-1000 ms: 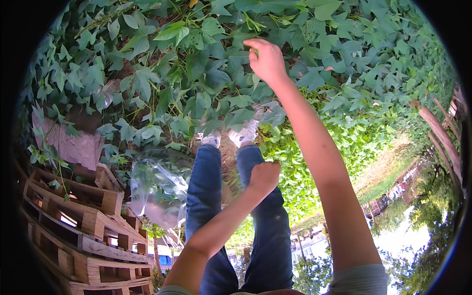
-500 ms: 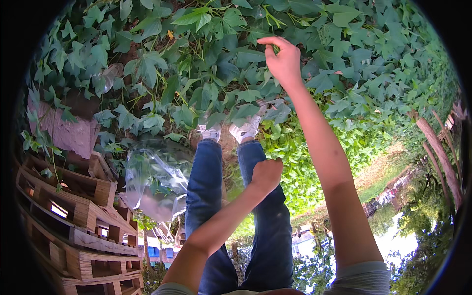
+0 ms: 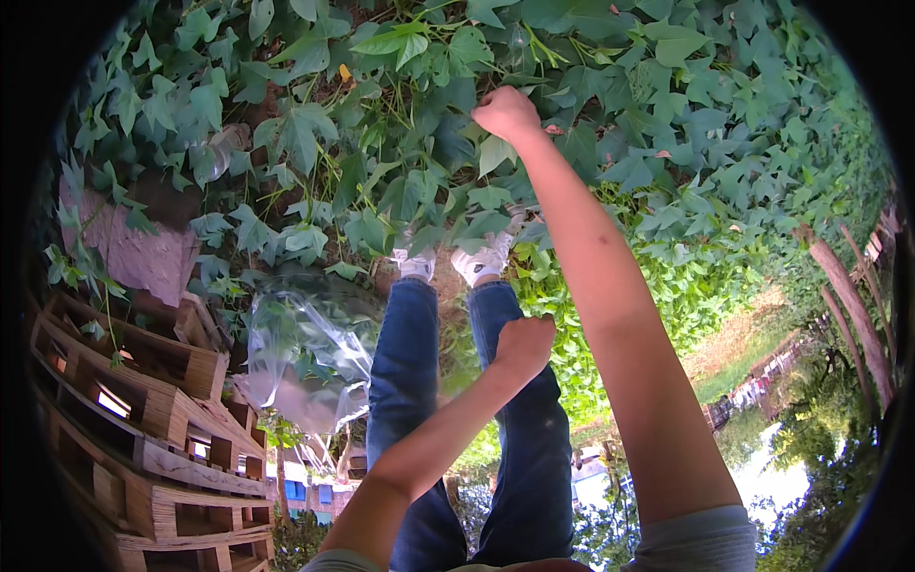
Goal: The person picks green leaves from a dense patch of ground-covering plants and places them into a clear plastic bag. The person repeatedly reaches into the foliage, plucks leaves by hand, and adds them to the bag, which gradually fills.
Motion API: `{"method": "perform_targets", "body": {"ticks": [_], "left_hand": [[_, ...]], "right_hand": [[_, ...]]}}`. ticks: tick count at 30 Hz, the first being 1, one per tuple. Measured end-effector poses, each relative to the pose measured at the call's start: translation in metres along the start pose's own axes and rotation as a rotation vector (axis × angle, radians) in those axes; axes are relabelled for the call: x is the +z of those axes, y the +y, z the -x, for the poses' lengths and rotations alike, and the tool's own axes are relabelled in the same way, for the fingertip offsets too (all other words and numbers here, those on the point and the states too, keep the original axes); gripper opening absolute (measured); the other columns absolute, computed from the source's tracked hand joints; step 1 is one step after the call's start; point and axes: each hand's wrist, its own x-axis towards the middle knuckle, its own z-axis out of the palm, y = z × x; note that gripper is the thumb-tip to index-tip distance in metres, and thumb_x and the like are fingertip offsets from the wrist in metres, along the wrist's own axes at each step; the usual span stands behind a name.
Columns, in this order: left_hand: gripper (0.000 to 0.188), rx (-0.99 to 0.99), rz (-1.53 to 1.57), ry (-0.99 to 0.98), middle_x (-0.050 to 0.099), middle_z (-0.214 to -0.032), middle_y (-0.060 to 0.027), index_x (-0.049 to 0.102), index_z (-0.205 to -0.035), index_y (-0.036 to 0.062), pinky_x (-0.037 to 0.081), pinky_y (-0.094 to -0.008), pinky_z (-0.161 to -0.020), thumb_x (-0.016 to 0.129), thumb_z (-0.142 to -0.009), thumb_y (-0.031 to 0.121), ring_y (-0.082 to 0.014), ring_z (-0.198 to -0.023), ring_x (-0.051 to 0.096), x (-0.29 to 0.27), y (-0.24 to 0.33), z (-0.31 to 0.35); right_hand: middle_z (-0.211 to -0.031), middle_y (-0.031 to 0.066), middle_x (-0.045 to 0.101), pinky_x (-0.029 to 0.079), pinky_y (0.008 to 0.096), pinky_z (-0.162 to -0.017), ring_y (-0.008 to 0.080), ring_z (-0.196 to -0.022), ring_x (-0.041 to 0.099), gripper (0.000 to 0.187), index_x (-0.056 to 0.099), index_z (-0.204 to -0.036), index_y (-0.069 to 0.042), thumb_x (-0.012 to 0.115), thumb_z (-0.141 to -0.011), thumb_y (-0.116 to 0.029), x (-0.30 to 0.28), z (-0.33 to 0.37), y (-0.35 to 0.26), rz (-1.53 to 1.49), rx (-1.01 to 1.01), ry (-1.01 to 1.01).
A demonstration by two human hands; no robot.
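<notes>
Broad lobed green leaves on trailing vines (image 3: 315, 129) spread over the ground before me. My right hand (image 3: 507, 112) reaches far out among them, fingers curled down and closed. What it grips is hidden behind the hand and the foliage. Just below that wrist hangs a paler leaf (image 3: 496, 153), partly turned over. My left hand (image 3: 524, 348) is a closed fist held back above my right thigh, its back toward me. Whatever may be inside the fist does not show.
Stacked wooden pallets (image 3: 172, 419) rise at the left, near a pinkish slab (image 3: 133, 243). A clear plastic bag (image 3: 310, 348) with leaves inside lies beside my left leg. My white shoes (image 3: 484, 255) stand at the edge of the vines. Thin trunks (image 3: 848, 296) lean at the far right.
My right hand has moved left and slightly down into the leaves, and its fingers have closed. A paler leaf now shows below it. My left fist stays almost in place.
</notes>
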Motion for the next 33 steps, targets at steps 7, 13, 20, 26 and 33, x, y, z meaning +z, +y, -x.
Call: {"method": "perform_targets", "body": {"ticks": [7,13,20,26,33], "left_hand": [[0.012,0.044,-0.010,0.053,0.065,-0.071,-0.0167,0.059,-0.085,0.0002,0.053,-0.0411,-0.058,0.053,-0.074,0.003,-0.0308,-0.069,0.067,0.007,0.001,-0.004],[0.013,0.047,-0.079,0.015,0.065,-0.073,-0.0166,0.059,-0.085,0.0009,0.054,-0.0419,-0.060,0.053,-0.075,0.004,-0.0309,-0.070,0.067,-0.003,0.004,-0.007],[0.013,0.071,-0.126,0.004,0.066,-0.077,-0.0158,0.062,-0.085,0.0034,0.054,-0.0413,-0.064,0.051,-0.077,0.005,-0.0301,-0.077,0.067,-0.009,0.000,-0.012],[0.028,0.036,-0.199,0.035,0.066,-0.092,-0.0131,0.058,-0.107,0.0080,0.052,-0.0421,-0.067,0.048,-0.086,0.022,-0.0314,-0.082,0.065,-0.021,-0.025,-0.025],[0.032,0.132,-0.233,0.139,0.065,-0.101,-0.0141,0.056,-0.111,0.0079,0.053,-0.0424,-0.069,0.048,-0.086,0.026,-0.0317,-0.086,0.065,0.004,-0.029,-0.039]], "right_hand": [[-0.085,0.0063,0.069,0.053,0.0376,-0.074,0.0262,-0.084,0.065,0.016,0.071,-0.079,-0.014,0.071,-0.070,-0.028,0.000,0.016,-0.003,0.024,-0.084,0.045],[-0.083,0.0167,0.066,0.053,0.0420,-0.073,0.0323,-0.082,0.065,0.022,0.068,-0.080,-0.003,0.065,-0.074,-0.024,-0.008,0.032,-0.013,0.205,-0.309,0.230],[-0.082,0.0193,0.066,0.053,0.0424,-0.074,0.0354,-0.081,0.064,0.019,0.068,-0.080,-0.002,0.068,-0.067,-0.016,-0.016,0.053,0.005,-0.263,0.002,0.307],[-0.080,0.0162,0.066,0.053,0.0413,-0.073,0.0325,-0.080,0.065,0.016,0.068,-0.075,-0.005,0.067,-0.070,-0.020,0.013,0.102,0.007,-0.197,-0.015,0.192],[-0.076,0.0115,0.066,0.051,0.0392,-0.065,0.0293,-0.076,0.065,0.008,0.068,-0.074,-0.014,0.061,-0.069,-0.012,0.001,0.115,0.001,-0.146,-0.255,0.187]]}}
